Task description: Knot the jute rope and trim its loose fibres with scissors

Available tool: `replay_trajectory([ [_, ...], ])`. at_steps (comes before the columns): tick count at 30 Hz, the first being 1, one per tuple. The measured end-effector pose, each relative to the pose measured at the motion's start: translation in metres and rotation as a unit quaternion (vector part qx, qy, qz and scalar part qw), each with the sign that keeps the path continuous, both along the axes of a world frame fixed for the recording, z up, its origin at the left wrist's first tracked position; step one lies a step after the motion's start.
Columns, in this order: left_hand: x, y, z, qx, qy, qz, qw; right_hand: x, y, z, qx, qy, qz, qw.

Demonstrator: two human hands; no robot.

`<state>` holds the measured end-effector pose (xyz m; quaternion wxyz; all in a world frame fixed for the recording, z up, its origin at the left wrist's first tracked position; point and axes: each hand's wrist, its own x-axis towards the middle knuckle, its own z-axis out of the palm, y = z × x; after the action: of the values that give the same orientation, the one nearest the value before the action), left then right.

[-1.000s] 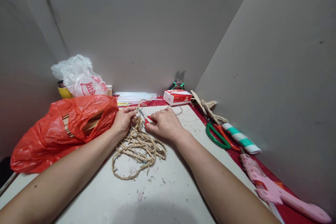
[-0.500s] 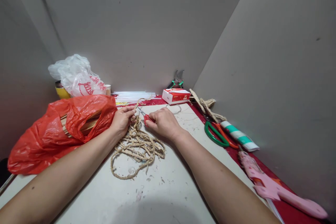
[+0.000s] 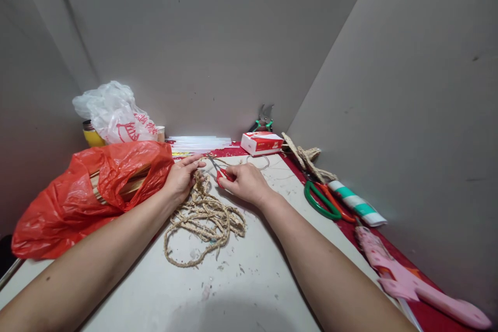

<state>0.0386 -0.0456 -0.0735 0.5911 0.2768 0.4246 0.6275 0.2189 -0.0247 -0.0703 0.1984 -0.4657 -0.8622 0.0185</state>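
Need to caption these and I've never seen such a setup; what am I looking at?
No machine: these are a person's own bare hands, seen by one camera worn on the head, looking forward and down. The right hand holds red-handled scissors. The left hand is at the upper end of a braided rope heaped on the pale surface; its grip is unclear. Left of the rope lies a red plastic bag; a box sits at the back, and a pink tool lies on the right.

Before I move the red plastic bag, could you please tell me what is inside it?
Through gaps in the red plastic bag, some thin tan strips show. How far they extend, and anything deeper inside, is covered by plastic.
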Motion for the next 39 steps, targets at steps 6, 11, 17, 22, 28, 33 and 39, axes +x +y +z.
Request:
replay_trajectory([
  [6,-0.003,0.002,0.002,-0.009,-0.053,-0.025,0.998,-0.001,-0.001,0.002,-0.017,-0.034,-0.01,0.999],
  [11,-0.003,-0.001,0.006,-0.027,-0.069,-0.084,0.994,0.001,0.004,-0.003,-0.013,-0.028,-0.026,0.999],
  [17,0.003,-0.008,0.009,-0.046,0.014,-0.137,0.989,0.002,0.005,-0.002,-0.01,0.02,-0.031,0.999],
  [22,0.008,-0.013,0.002,-0.009,0.114,-0.148,0.982,0.003,0.005,-0.001,0.002,0.055,-0.013,0.998],
  [28,0.01,-0.015,0.002,0.015,0.141,-0.147,0.979,0.003,0.006,-0.003,0.01,0.067,-0.023,0.997],
  [33,0.006,-0.011,0.003,0.009,0.101,-0.078,0.992,0.003,0.003,0.002,0.029,0.024,0.007,0.999],
  [39,0.005,-0.007,0.0,0.055,0.102,-0.027,0.993,-0.001,-0.004,0.01,0.033,-0.034,0.046,0.998],
])
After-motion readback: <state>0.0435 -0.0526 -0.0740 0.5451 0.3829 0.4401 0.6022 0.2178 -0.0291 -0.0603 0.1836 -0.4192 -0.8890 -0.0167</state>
